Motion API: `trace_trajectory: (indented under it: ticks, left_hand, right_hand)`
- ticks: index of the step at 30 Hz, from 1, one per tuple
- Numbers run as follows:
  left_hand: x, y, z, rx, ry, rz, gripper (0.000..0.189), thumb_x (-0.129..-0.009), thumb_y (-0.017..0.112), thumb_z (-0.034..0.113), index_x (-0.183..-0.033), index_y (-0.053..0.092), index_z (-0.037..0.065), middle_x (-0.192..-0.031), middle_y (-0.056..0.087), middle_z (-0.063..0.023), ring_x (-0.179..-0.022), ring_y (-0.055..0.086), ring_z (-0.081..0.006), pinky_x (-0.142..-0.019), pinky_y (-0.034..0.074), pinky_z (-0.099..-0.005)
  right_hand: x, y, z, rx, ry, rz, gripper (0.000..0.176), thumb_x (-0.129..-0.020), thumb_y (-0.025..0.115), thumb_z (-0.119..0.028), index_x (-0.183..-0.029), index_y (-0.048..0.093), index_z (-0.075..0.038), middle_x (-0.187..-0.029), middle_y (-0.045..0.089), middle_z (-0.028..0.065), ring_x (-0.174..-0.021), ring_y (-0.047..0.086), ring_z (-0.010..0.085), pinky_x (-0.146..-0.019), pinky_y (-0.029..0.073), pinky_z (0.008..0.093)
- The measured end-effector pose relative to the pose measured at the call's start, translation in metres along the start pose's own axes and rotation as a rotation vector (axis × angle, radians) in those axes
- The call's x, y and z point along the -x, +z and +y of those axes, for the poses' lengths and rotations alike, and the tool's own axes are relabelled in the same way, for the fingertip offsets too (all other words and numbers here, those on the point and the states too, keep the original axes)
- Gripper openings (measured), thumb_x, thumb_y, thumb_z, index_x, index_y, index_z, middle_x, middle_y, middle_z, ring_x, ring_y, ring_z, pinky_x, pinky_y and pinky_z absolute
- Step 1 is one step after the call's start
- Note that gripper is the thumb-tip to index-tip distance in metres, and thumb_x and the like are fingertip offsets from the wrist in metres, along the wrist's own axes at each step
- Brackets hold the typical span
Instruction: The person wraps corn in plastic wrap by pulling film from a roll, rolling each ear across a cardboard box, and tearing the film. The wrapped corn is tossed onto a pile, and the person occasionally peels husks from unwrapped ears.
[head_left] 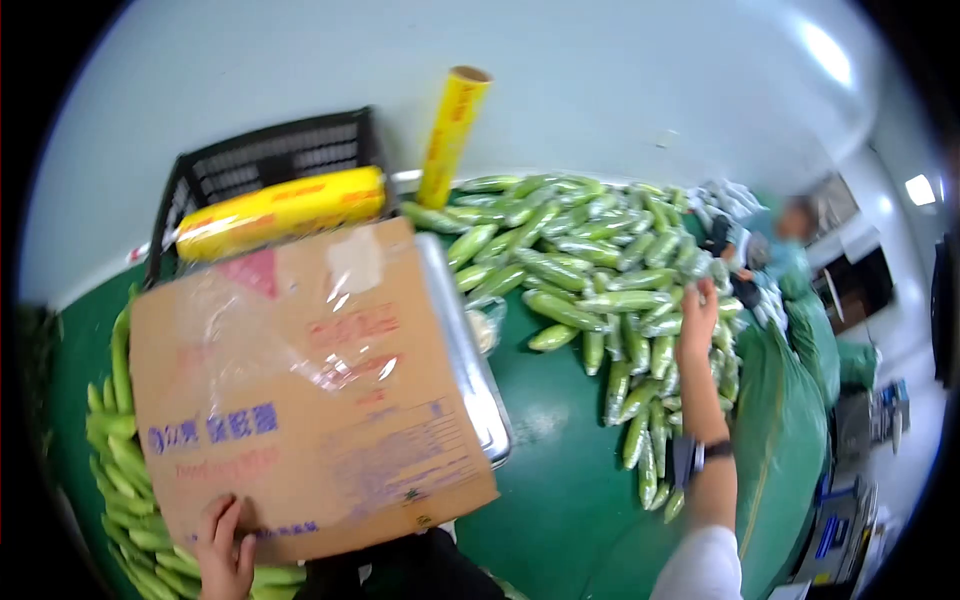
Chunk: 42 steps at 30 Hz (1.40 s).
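My left hand (225, 552) rests at the near edge of a flattened cardboard box (300, 400), its fingers apart and nothing in them. The cardboard is printed in blue and red and has shiny tape across it. My right hand (698, 318) reaches over a spread of long green vegetables (560, 270) wrapped in clear plastic. Its fingertips point away from me among them, slightly parted, with no item visible between them. Unwrapped pale green vegetables (130, 460) lie left of the cardboard, close to my left hand.
A black crate (270, 150) stands behind the cardboard, with a yellow roll of film (285, 212) before it. Another yellow roll (452, 135) stands upright by the wall. A metal tray (470, 350) shows beneath the cardboard. Green sacks (775, 440) and a person (790, 250) are at right.
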<state>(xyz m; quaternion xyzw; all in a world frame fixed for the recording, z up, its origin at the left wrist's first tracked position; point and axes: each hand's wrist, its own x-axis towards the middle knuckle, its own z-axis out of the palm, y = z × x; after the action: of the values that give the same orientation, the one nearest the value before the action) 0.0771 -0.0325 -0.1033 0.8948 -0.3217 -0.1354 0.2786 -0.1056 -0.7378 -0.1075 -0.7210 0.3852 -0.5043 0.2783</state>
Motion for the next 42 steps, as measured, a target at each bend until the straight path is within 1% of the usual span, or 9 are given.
trace_trajectory:
  ticks: [2, 6, 15, 21, 25, 29, 36, 40, 42]
  left_hand:
    - [0.002, 0.004, -0.012, -0.071, -0.036, 0.040, 0.050, -0.074, 0.064, -0.001, -0.122, 0.053, 0.001, -0.130, 0.044, -0.0224, -0.122, 0.044, -0.0406, -0.101, 0.038, -0.0430]
    - [-0.049, -0.010, -0.019, -0.281, 0.015, 0.082, 0.055, -0.074, 0.067, 0.005, -0.126, 0.051, 0.004, -0.136, 0.041, -0.0200, -0.124, 0.042, -0.0379, -0.104, 0.035, -0.0416]
    - [-0.166, -0.023, -0.086, -0.197, 0.108, 0.231, 0.024, -0.080, 0.065, 0.008, -0.102, 0.057, 0.004, -0.113, 0.055, -0.0121, -0.105, 0.051, -0.0332, -0.090, 0.040, -0.0417]
    - [-0.153, -0.020, -0.053, -0.323, 0.284, 0.343, 0.012, -0.081, 0.064, 0.012, -0.088, 0.056, 0.007, -0.102, 0.055, -0.0111, -0.100, 0.051, -0.0301, -0.086, 0.040, -0.0385]
    - [-0.170, -0.024, -0.064, -0.337, 0.376, 0.338, 0.011, -0.084, 0.063, 0.014, -0.088, 0.057, 0.006, -0.095, 0.056, -0.0101, -0.093, 0.054, -0.0283, -0.079, 0.043, -0.0364]
    - [-0.116, -0.052, -0.043, 0.172, 0.121, 0.309, 0.006, -0.086, 0.057, 0.005, -0.088, 0.051, 0.003, -0.075, 0.055, -0.0154, -0.070, 0.058, -0.0330, -0.061, 0.046, -0.0393]
    - [0.020, -0.064, -0.058, -0.364, 0.409, 0.233, 0.022, -0.071, 0.071, 0.007, -0.083, 0.052, 0.005, -0.084, 0.059, -0.0143, -0.083, 0.061, -0.0344, -0.070, 0.052, -0.0405]
    - [0.082, -0.025, -0.083, -0.165, 0.060, 0.424, 0.029, -0.077, 0.067, 0.002, -0.102, 0.052, 0.003, -0.097, 0.060, -0.0137, -0.084, 0.061, -0.0304, -0.070, 0.052, -0.0369]
    - [0.122, 0.011, -0.129, 0.061, -0.508, 0.636, 0.037, -0.081, 0.065, 0.004, -0.114, 0.048, 0.001, -0.108, 0.057, -0.0175, -0.093, 0.060, -0.0305, -0.079, 0.050, -0.0362]
  right_hand:
    - [0.102, 0.040, -0.067, -0.066, 0.158, -0.431, 0.033, -0.089, 0.058, -0.011, -0.120, 0.055, -0.001, -0.105, 0.060, 0.0093, -0.100, 0.055, 0.0169, -0.084, 0.044, 0.0254]
    - [0.239, 0.092, -0.166, -0.051, -0.401, -1.042, 0.046, -0.077, 0.071, -0.003, -0.120, 0.058, -0.006, -0.121, 0.055, 0.0118, -0.112, 0.054, 0.0273, -0.083, 0.050, 0.0337]
    - [0.254, 0.209, -0.193, -0.044, -0.682, -0.921, 0.016, -0.080, 0.063, -0.003, -0.095, 0.058, -0.004, -0.094, 0.057, 0.0115, -0.092, 0.055, 0.0320, -0.079, 0.046, 0.0399]
    - [0.245, 0.188, -0.206, -0.217, 0.048, -1.202, 0.002, -0.093, 0.053, -0.005, -0.095, 0.053, -0.004, -0.089, 0.064, 0.0051, -0.077, 0.056, 0.0118, -0.071, 0.044, 0.0251]
    - [0.231, 0.192, -0.215, -0.395, 0.104, -1.107, 0.007, -0.097, 0.048, -0.010, -0.098, 0.050, -0.003, -0.083, 0.063, 0.0012, -0.070, 0.050, 0.0046, -0.063, 0.041, 0.0197]
    - [0.208, 0.161, -0.217, -0.436, 0.190, -1.147, 0.009, -0.096, 0.051, -0.013, -0.097, 0.051, -0.004, -0.076, 0.056, -0.0025, -0.067, 0.046, 0.0009, -0.057, 0.036, 0.0169]
    - [0.242, 0.069, -0.224, -0.151, 0.113, -1.547, 0.010, -0.094, 0.054, -0.012, -0.092, 0.056, -0.003, -0.072, 0.051, -0.0032, -0.068, 0.046, 0.0048, -0.061, 0.040, 0.0206]
    - [0.292, 0.065, -0.193, -0.054, 0.154, -1.514, 0.005, -0.092, 0.051, -0.004, -0.089, 0.055, -0.001, -0.074, 0.053, -0.0012, -0.071, 0.050, 0.0091, -0.066, 0.042, 0.0222]
    - [0.302, 0.069, -0.189, -0.058, 0.170, -1.470, 0.005, -0.093, 0.050, -0.004, -0.090, 0.053, -0.003, -0.071, 0.053, -0.0012, -0.062, 0.047, 0.0061, -0.057, 0.040, 0.0209]
